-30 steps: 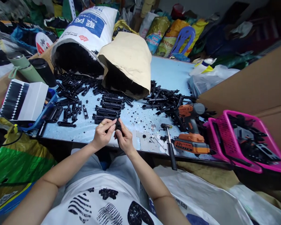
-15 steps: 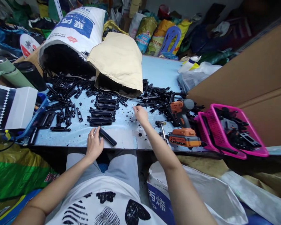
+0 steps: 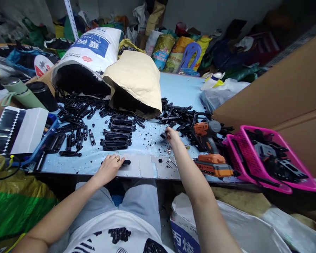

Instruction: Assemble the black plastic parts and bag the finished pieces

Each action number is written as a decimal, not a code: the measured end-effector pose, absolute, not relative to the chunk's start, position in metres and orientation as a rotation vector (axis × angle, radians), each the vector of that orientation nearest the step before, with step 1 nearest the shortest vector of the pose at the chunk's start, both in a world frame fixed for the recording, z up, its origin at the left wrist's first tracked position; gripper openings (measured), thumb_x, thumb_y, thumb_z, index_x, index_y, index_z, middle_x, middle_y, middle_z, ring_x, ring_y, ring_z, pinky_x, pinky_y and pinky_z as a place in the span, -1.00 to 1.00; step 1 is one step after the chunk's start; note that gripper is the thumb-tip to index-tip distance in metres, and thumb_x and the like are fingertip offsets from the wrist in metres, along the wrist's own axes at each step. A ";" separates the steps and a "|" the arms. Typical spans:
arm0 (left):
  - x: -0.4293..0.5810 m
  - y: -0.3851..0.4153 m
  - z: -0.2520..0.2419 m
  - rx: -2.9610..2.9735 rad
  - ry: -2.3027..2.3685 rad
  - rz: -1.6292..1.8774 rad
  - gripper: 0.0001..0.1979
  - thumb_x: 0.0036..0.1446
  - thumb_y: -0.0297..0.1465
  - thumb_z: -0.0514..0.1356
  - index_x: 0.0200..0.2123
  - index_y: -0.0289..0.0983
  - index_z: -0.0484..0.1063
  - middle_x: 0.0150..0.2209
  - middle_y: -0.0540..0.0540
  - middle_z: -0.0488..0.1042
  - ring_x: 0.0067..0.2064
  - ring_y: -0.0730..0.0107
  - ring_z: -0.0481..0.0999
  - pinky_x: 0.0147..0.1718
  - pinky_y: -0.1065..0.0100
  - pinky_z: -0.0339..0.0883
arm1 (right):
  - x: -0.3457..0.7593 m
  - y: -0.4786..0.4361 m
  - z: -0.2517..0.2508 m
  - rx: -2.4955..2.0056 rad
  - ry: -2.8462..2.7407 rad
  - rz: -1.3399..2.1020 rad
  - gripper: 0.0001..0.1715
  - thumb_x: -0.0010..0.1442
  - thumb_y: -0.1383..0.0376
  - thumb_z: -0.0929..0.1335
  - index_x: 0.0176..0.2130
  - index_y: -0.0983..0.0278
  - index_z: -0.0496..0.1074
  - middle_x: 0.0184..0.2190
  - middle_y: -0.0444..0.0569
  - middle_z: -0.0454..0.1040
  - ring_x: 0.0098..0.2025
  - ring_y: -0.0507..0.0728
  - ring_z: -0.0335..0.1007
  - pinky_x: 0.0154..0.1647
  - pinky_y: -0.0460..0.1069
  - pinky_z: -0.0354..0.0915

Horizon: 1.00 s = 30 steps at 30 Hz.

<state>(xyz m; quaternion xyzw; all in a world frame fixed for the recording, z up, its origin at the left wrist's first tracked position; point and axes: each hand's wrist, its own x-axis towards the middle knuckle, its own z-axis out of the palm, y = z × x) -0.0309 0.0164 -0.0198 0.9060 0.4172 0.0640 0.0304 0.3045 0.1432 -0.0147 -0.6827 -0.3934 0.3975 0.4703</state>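
My left hand [image 3: 110, 168] rests at the table's front edge, its fingers closed over a black bar [image 3: 125, 162] whose right end sticks out. My right hand [image 3: 171, 134] reaches over the middle of the table, its fingers closed on a dark part [image 3: 163, 135], blurred, near the right heap of black parts [image 3: 180, 112]. Black assembled bars [image 3: 117, 135] lie in a stack of rows beyond my left hand. Small dark bits [image 3: 150, 138] are scattered between the stack and my right hand.
An orange cordless drill [image 3: 210, 147] stands right of my right forearm, beside pink baskets [image 3: 281, 147]. A paper sack [image 3: 137, 77] and a white sack [image 3: 94, 45] spill parts behind. At the left are a blue tray [image 3: 33, 154] and bottles [image 3: 23, 93].
My right hand has moved right to the heap and now grips a dark part. My left hand has closed over the bar, which has turned level. The view has tilted up slightly.
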 end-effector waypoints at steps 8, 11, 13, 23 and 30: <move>-0.022 0.023 -0.037 2.675 1.252 0.206 -0.70 0.24 -0.46 0.02 0.04 -0.30 0.29 -0.18 -0.20 0.42 -0.12 0.19 0.40 -0.19 0.23 0.27 | 0.271 0.001 -0.046 -1.615 -1.258 1.481 -0.62 0.01 0.08 0.36 -0.27 0.25 0.24 -0.56 -0.23 0.32 -0.61 -0.02 0.24 -0.62 -0.11 0.16; -0.021 0.023 -0.038 2.697 1.240 0.188 -0.69 0.25 -0.46 0.00 0.05 -0.30 0.28 -0.18 -0.20 0.42 -0.13 0.19 0.41 -0.19 0.22 0.28 | 0.288 -0.015 -0.044 -1.804 -1.374 1.164 -0.54 0.08 -0.01 0.32 -0.17 0.26 0.23 -0.48 -0.15 0.39 -0.57 0.03 0.31 -0.55 -0.06 0.22; -0.020 0.021 -0.036 2.692 1.235 0.171 -0.69 0.24 -0.45 0.02 0.05 -0.32 0.28 -0.18 -0.20 0.42 -0.12 0.17 0.40 -0.18 0.22 0.29 | 0.294 -0.015 -0.036 -1.881 -1.549 0.896 -0.53 0.15 -0.02 0.28 -0.11 0.26 0.23 -0.45 -0.10 0.41 -0.53 0.07 0.34 -0.51 -0.05 0.22; -0.009 0.025 -0.019 2.554 1.136 0.055 -0.62 0.23 -0.36 -0.03 0.09 -0.30 0.24 -0.05 -0.22 0.37 -0.01 0.12 0.34 -0.03 0.16 0.20 | 0.219 -0.011 -0.010 -1.477 -2.905 0.387 -0.58 0.30 -0.01 0.15 -0.17 0.24 0.35 -0.28 0.00 0.46 -0.29 0.11 0.42 -0.46 -0.07 0.04; -0.008 0.025 -0.018 2.486 1.161 0.078 -0.31 -0.06 0.17 0.12 -0.04 -0.24 0.30 -0.07 -0.22 0.35 -0.03 0.03 0.33 -0.04 0.12 0.17 | 0.215 -0.009 -0.007 -1.493 -2.953 0.412 -0.52 0.31 -0.05 0.09 -0.19 0.22 0.34 -0.30 -0.06 0.48 -0.38 0.07 0.42 -0.51 -0.05 -0.06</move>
